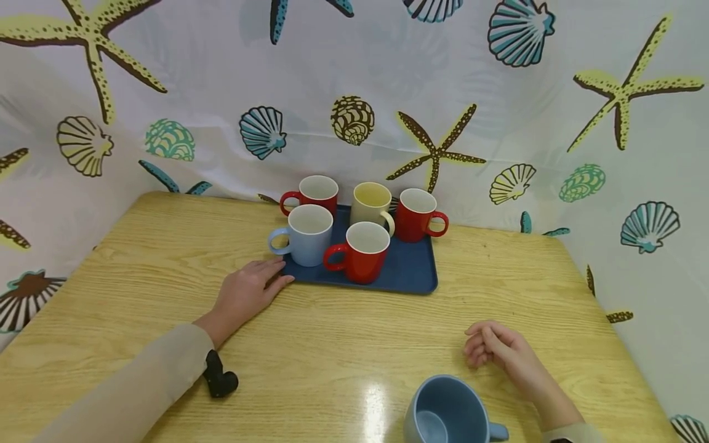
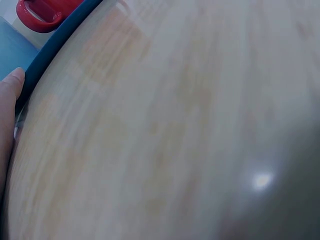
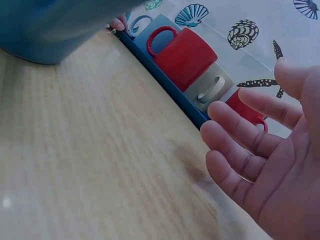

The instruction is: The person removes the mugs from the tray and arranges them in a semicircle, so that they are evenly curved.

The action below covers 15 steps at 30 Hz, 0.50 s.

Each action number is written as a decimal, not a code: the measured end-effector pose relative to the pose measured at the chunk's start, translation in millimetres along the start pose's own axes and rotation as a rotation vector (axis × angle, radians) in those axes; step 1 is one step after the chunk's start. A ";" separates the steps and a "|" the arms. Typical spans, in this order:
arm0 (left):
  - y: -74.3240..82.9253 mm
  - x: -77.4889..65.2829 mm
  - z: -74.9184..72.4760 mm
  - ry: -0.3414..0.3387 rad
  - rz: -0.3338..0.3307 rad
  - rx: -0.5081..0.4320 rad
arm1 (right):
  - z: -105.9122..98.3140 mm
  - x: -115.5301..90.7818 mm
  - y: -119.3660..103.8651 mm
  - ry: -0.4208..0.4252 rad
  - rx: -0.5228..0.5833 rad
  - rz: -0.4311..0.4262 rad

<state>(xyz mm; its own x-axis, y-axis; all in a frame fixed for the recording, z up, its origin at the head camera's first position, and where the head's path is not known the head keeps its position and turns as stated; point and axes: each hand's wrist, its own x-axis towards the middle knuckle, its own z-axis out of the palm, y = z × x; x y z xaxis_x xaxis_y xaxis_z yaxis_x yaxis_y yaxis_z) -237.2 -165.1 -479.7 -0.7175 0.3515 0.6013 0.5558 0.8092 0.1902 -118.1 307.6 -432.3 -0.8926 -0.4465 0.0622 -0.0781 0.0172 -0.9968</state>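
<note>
At the left front corner of a dark blue tray (image 1: 407, 280), my left hand (image 1: 249, 292) holds the rim between thumb and fingers. In the left wrist view the thumb (image 2: 14, 82) lies against the tray's edge. A light blue mug (image 1: 310, 240) stands on the tray close to these fingers, with a red mug (image 1: 365, 255) beside it. My right hand (image 1: 506, 354) hovers over the table's right side, fingers loosely curled and holding nothing. Near it stands a grey-blue mug (image 1: 418, 409), upright, its handle toward the right wrist. The frame cuts off its bottom.
Along the tray's back stand a red mug (image 1: 321, 191), a cream mug (image 1: 365, 212) and another red mug (image 1: 412, 221). A patterned cloth (image 1: 210, 80) hangs behind the wooden table (image 1: 310, 363). A black strap piece (image 1: 218, 378) sticks out from the left cuff.
</note>
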 end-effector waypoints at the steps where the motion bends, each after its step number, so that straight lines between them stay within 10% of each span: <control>1: -0.2 -0.2 0.6 0.000 0.000 -0.001 | -0.5 2.7 -0.5 0.015 -0.011 0.017; 15: 2.1 0.3 -1.2 -0.010 -0.015 -0.001 | -7.5 40.4 -2.5 0.122 -0.064 0.058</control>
<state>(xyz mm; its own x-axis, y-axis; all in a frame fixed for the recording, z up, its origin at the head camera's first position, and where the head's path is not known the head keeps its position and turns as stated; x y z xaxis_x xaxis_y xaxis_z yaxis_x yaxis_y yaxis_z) -235.7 -163.8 -478.3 -0.7297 0.3442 0.5908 0.5454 0.8141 0.1993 -157.3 296.2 -426.9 -0.9436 -0.3308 0.0144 -0.0497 0.0986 -0.9939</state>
